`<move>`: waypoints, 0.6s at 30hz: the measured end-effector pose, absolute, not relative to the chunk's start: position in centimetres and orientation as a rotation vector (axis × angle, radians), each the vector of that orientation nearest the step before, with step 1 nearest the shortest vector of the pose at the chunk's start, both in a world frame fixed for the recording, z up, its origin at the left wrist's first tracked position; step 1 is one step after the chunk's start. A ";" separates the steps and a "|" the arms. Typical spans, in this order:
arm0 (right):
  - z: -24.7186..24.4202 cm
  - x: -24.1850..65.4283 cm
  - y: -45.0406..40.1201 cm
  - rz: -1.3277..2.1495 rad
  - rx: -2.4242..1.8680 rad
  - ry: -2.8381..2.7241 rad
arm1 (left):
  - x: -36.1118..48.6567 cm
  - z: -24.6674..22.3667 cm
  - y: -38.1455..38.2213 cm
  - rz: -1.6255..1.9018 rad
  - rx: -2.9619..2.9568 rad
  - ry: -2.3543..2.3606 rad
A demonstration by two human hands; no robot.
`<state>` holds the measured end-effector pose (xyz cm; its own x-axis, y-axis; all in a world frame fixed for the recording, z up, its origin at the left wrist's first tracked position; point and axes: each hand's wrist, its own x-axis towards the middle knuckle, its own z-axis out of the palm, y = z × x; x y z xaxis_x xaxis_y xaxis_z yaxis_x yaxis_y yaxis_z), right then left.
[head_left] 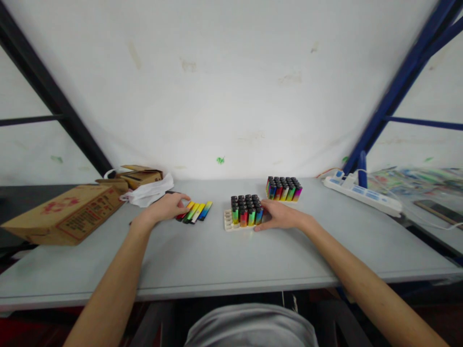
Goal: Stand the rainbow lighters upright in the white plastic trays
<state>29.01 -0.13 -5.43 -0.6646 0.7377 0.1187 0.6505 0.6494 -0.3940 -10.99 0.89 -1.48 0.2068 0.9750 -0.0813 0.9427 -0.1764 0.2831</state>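
Several colourful lighters (196, 212) lie side by side on the grey table. My left hand (169, 206) rests at their left end, fingertips on or near the leftmost one; whether it grips one is too small to tell. A white tray (228, 221) stands near the middle, filled with upright black-topped lighters (247, 210) except for bare slots along its left side. My right hand (277, 215) is at the tray's right side, thumb at the front corner and fingers behind, touching tray or lighters. Behind it to the right stands a second block of upright lighters (284, 188).
On the left are a long cardboard box (68, 212), a smaller open box (139, 177) and a white plastic bag (150, 191). A white power strip (363, 195) with cables and a phone (437, 212) lie on the right. A wall stands behind the table.
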 end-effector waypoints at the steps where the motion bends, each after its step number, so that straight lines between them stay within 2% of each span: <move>1: -5.4 29.0 -0.1 0.469 -1.119 -2.599 | -11.0 -1.5 0.9 0.175 2.212 1.815; 9: -5.3 29.0 -0.2 0.496 -1.119 -2.595 | -10.5 -0.8 0.8 0.168 2.363 1.904; 18: -5.3 29.0 -0.1 0.497 -1.086 -2.606 | -8.7 -0.3 0.3 0.789 2.298 1.881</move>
